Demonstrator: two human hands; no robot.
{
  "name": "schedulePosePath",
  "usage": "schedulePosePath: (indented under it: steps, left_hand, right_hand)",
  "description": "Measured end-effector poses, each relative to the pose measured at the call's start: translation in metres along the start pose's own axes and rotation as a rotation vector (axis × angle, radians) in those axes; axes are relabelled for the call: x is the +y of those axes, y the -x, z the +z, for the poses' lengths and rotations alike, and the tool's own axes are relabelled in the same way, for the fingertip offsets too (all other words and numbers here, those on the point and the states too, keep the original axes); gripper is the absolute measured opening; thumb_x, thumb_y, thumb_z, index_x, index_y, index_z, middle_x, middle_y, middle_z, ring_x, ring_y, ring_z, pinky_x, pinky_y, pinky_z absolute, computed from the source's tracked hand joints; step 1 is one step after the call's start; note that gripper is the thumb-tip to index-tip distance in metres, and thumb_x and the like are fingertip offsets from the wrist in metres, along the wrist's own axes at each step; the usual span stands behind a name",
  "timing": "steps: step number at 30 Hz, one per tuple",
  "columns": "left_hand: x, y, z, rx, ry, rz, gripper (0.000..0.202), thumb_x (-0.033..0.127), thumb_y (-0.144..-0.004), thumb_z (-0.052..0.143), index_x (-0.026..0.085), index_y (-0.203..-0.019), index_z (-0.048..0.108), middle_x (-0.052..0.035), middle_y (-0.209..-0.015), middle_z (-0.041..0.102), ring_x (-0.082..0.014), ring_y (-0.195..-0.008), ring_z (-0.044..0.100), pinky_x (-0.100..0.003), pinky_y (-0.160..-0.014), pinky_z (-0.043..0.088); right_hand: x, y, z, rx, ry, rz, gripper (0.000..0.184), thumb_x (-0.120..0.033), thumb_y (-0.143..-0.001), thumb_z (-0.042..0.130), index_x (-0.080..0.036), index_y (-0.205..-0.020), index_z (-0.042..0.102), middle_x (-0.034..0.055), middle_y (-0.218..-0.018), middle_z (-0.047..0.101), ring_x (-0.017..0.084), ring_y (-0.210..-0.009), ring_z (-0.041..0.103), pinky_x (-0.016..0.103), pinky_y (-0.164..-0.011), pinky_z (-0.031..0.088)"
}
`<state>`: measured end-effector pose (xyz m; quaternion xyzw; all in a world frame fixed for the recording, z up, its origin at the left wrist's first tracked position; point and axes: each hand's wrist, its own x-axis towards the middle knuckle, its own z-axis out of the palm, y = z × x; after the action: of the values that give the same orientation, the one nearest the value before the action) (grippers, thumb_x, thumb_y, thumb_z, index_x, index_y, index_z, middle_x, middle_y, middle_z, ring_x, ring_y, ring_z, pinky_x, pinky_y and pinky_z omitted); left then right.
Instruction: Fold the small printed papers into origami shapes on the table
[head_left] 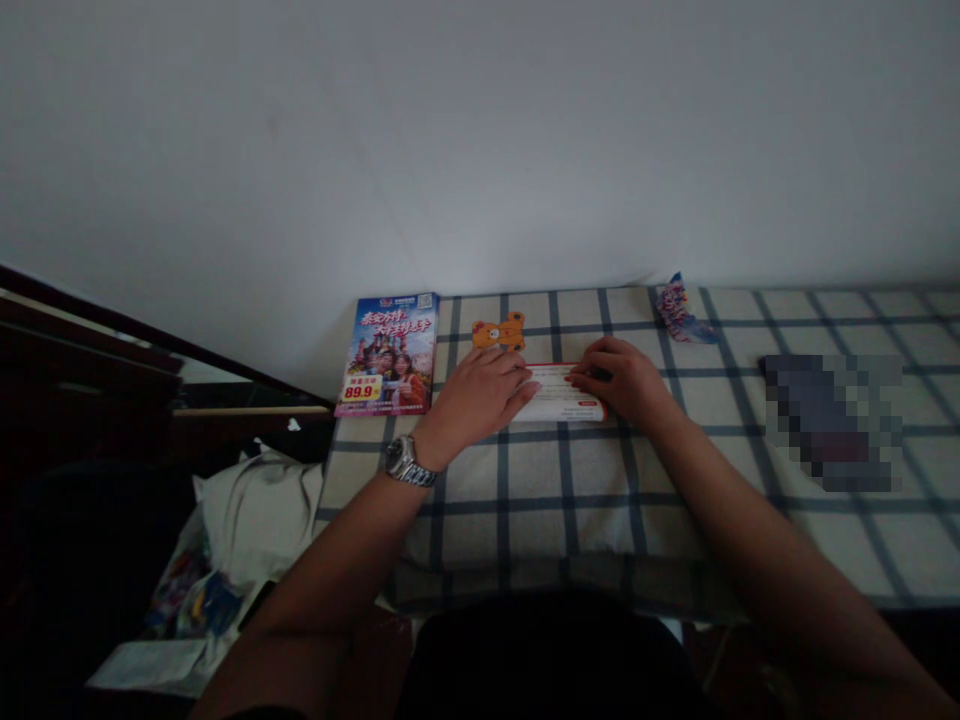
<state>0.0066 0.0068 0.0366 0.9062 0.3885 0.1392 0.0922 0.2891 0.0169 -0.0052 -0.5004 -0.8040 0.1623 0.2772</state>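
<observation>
One metal wristwatch [400, 457]; one red-edged white paper [559, 396] on checked cloth [532, 500], left hand [484, 395] over its left end, right hand [628, 380] bent at its right end, whether either grips I cannot tell; one leaflet [394, 345], left; beyond the hands, one orange bear figure [496, 334]; near the wall [480, 180], one crumpled wrapper [676, 315].

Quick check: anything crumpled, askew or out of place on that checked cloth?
One thing: the crumpled, colourful scrap near the wall, beyond the right hand, curls up, while the flyer at left lies flat. The far-right item is pixelated, so I can't judge it. The handled white sheet shows no visible damage.
</observation>
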Motion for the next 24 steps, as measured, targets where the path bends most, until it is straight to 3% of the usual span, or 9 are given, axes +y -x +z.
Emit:
schedulePosePath:
  steps: [5,8,13,19,24]
  left_hand:
    - [0.013,0.005,0.003,0.016,-0.071,-0.006,0.036,0.044,-0.113,0.047,0.031,-0.140,0.067,-0.0067,-0.124,0.069,-0.0288,-0.118,0.063,-0.051,-0.111,0.044]
    - [0.019,0.007,0.005,0.018,-0.123,-0.014,0.037,0.043,-0.113,0.045,0.032,-0.140,0.068,-0.0077,-0.123,0.069,-0.0309,-0.119,0.063,-0.054,-0.109,0.044]
    - [0.022,0.008,0.009,0.012,-0.065,0.003,0.040,0.039,-0.114,0.041,0.025,-0.142,0.066,-0.0089,-0.148,0.062,-0.0309,-0.133,0.057,-0.052,-0.114,0.044]
    - [0.021,0.007,0.010,-0.016,-0.002,0.013,0.040,0.037,-0.115,0.040,0.024,-0.145,0.063,-0.0079,-0.147,0.063,-0.0277,-0.136,0.057,-0.049,-0.119,0.045]
    - [0.022,0.008,0.011,-0.007,-0.005,0.024,0.040,0.035,-0.114,0.041,0.021,-0.145,0.062,-0.0089,-0.145,0.063,-0.0270,-0.136,0.057,-0.047,-0.121,0.046]
  right_hand:
    - [-0.001,0.000,-0.001,0.002,-0.003,0.002,0.016,-0.037,-0.096,0.073,-0.026,-0.086,0.078,0.0071,-0.099,0.071,0.027,-0.090,0.067,0.042,-0.079,0.054]
    - [-0.001,0.000,-0.001,-0.006,0.008,-0.002,0.014,-0.036,-0.096,0.074,-0.026,-0.088,0.079,0.0073,-0.100,0.071,0.027,-0.091,0.067,0.042,-0.081,0.054]
    - [0.001,0.001,0.000,0.011,-0.002,0.004,0.014,-0.037,-0.095,0.075,-0.025,-0.089,0.079,0.0073,-0.100,0.071,0.027,-0.091,0.067,0.043,-0.081,0.054]
    - [-0.003,0.003,-0.005,0.009,0.033,-0.035,0.020,-0.038,-0.100,0.068,-0.025,-0.091,0.081,0.0094,-0.102,0.073,0.028,-0.092,0.069,0.044,-0.084,0.056]
    - [-0.015,0.007,-0.014,0.011,0.025,-0.111,0.027,-0.038,-0.106,0.058,-0.025,-0.110,0.082,0.0114,-0.113,0.077,0.028,-0.102,0.073,0.046,-0.095,0.059]
